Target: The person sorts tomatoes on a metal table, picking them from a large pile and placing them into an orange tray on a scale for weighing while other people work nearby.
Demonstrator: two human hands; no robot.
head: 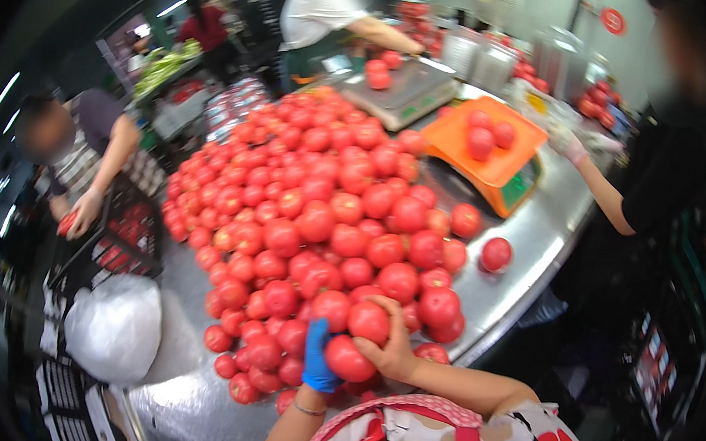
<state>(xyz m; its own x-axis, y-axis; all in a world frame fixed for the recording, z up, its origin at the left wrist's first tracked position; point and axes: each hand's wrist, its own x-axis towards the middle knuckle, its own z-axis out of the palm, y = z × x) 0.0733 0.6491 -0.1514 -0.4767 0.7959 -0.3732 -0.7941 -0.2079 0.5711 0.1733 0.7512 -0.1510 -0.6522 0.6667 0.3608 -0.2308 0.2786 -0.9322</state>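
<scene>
A large heap of red tomatoes (287, 236) covers the middle of a stainless-steel table (181, 421). At its near edge, my left hand (319, 359) wears a blue glove and cups a large tomato (350, 358) from the left. My bare right hand (397, 347) curls around another tomato (369, 321) just above that one, its thumb between the two. Both tomatoes are close together, and other tomatoes lie right behind and beside my hands. My left palm is partly hidden by the fruit.
An orange weighing scale (485, 141) holds several tomatoes; a flat scale (403, 91) stands behind it. A filled white plastic bag (115, 328) sits at left. Co-workers stand at left beside a dark crate (128, 237), behind the flat scale, and at right with gloved hands (568, 139).
</scene>
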